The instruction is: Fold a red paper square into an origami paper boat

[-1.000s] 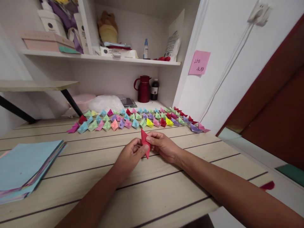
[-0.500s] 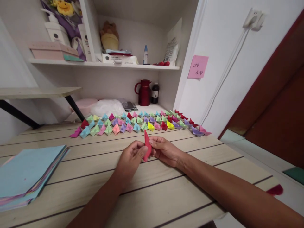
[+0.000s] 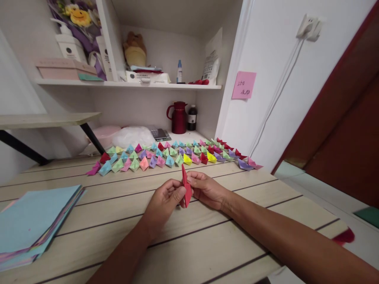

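Between my two hands, above the slatted wooden table (image 3: pixel 225 244), is a red folded paper boat (image 3: pixel 187 193), held upright on end with one point up. My left hand (image 3: pixel 166 201) pinches its left side, thumb across the lower part. On the other side my right hand (image 3: pixel 205 189) grips the paper between thumb and fingers; some fingertips are hidden behind it. Beyond the hands stand rows of small folded paper boats (image 3: pixel 169 161) in many colours, including a yellow boat (image 3: pixel 187 159) close behind the red paper.
A stack of coloured paper sheets (image 3: pixel 35 221) lies at the left. A raised wooden shelf (image 3: pixel 47 120) stands on black legs at the back left. Behind the boats are a dark red jug (image 3: pixel 179 118), a dark bottle (image 3: pixel 192 118) and a plastic bag (image 3: pixel 133 137).
The red paper has turned slightly between my fingers and shows more of its right face with a wider lower part. Both hands keep hold; the view has tilted a little.
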{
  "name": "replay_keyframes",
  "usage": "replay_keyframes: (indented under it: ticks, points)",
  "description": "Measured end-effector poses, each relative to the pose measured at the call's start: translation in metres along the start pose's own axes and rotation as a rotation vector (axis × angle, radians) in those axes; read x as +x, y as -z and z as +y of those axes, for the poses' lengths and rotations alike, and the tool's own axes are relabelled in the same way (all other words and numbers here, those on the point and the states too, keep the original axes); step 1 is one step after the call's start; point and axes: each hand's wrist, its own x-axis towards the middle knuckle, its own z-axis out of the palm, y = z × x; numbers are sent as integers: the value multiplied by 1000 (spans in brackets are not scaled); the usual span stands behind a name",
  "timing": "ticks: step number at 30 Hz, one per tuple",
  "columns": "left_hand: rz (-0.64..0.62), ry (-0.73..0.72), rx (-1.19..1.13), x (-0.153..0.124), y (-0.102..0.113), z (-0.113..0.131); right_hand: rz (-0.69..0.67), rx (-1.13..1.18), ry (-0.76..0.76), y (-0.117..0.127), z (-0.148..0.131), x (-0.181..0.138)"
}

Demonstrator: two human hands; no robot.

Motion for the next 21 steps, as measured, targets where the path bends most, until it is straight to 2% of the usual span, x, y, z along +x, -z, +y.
replay_keyframes:
  ticks: [5,15,21]
  points:
    - [5,18,-7,0,0,0,20,7,-6,0,0,0]
    - [-103,34,9,0,1,-1,36,46,-11,0,-1,-2]
    - [-43,107,60,-2,-3,4,36,19,-16,-3,-2,-4]
